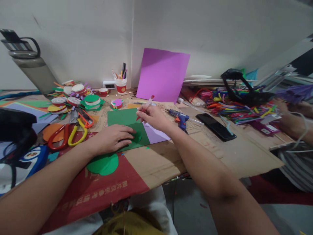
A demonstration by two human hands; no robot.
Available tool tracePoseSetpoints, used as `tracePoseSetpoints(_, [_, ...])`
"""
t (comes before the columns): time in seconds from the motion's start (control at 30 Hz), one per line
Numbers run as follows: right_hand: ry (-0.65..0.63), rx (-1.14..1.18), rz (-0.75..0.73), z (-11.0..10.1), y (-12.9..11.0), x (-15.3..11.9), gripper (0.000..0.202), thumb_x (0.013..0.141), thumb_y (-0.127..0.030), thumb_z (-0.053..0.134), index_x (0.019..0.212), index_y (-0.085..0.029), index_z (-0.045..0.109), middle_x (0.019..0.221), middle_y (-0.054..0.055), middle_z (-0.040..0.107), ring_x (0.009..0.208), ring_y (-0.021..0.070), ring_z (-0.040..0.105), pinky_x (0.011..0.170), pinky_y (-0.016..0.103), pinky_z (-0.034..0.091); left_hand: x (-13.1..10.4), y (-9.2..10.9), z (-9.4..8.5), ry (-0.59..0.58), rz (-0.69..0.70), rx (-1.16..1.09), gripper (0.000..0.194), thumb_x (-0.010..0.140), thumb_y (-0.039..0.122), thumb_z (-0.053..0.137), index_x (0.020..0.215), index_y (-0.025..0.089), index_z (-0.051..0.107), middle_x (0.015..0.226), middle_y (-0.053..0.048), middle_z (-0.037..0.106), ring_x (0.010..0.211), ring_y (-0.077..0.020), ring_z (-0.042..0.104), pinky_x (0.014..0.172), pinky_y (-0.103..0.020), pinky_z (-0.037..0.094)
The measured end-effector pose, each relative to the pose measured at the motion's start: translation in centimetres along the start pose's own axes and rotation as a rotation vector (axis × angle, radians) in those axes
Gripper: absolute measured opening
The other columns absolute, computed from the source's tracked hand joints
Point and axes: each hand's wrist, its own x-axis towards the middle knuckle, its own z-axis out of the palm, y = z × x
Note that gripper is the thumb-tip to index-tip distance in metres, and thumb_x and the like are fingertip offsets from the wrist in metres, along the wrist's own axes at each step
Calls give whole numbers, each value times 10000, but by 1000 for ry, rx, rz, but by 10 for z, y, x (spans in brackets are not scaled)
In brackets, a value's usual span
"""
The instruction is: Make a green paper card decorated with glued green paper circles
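My left hand (117, 138) lies flat with its fingers stretched out on a dark green sheet of paper (122, 117). Its fingertips touch a small green paper circle (138, 136) on that sheet. In my right hand (155, 118) is a pen (149, 101) with a red end, gripped between thumb and fingers, its tip pointing down over the green sheet. A lilac sheet (158, 134) shows from beneath the green one. Nearer to me, overlapping bright green paper circles (105, 164) lie partly below my left wrist.
Left: red-handled pliers (58, 137), yellow-handled scissors (78, 132), a pile of paper discs (73, 94) and a bottle (34, 68). Behind, a purple sheet (163, 75) leans on the wall beside a pen cup (120, 85). Right: a glue gun (179, 119), a phone (215, 126), pipe cleaners (227, 109) and another person's arm (293, 122).
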Motion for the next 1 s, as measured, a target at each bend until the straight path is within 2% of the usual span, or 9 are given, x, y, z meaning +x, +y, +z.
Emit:
tracePoseSetpoints(0.13, [-73, -106, -30, -3, -4, -2, 202, 892, -287, 531, 742, -179, 614, 605, -12, 616, 553, 103, 542, 559, 232, 390, 3, 3, 0, 1, 23, 10, 292, 964, 314, 446, 1060, 207, 700, 1157, -61, 690, 1089, -203, 607, 958, -356, 448])
tracePoseSetpoints(0.33, [-54, -190, 3, 8, -6, -4, 231, 905, -291, 509, 708, -188, 570, 596, -11, 601, 522, 100, 536, 542, 226, 390, 6, 8, 2, 12, 26, 29, 294, 968, 256, 419, 983, 181, 703, 1091, -70, 695, 1024, -193, 615, 924, -335, 461])
tracePoseSetpoints(0.47, [-38, -144, 55, 15, -7, -8, 239, 927, -329, 470, 745, -188, 532, 633, -6, 609, 501, 92, 540, 527, 222, 400, 5, 10, 4, 10, 14, 46, 286, 964, 258, 426, 994, 163, 695, 1135, -84, 682, 1045, -210, 610, 930, -356, 472])
tracePoseSetpoints(0.6, [-17, -114, 78, 18, -4, -15, 204, 924, -325, 472, 773, -195, 516, 588, -24, 574, 538, 98, 542, 550, 216, 411, 3, 8, 5, 34, 22, 16, 263, 953, 274, 461, 1024, 165, 690, 1147, -84, 687, 1069, -222, 609, 944, -372, 472])
tracePoseSetpoints(0.83, [72, 110, 175, 30, 10, -22, 220, 909, -401, 460, 806, -209, 485, 558, -56, 518, 475, 89, 504, 480, 198, 425, 1, 3, 9, 97, 86, -69, 239, 942, 282, 492, 1008, 182, 699, 1126, -82, 699, 1056, -206, 622, 924, -347, 482])
tracePoseSetpoints(1.0, [129, 112, 193, 31, 16, -25, 265, 912, -447, 447, 796, -213, 492, 558, -58, 513, 454, 85, 475, 458, 193, 389, 2, 3, 10, 86, 88, -59, 238, 941, 286, 495, 1015, 200, 704, 1132, -72, 703, 1047, -206, 628, 915, -355, 480])
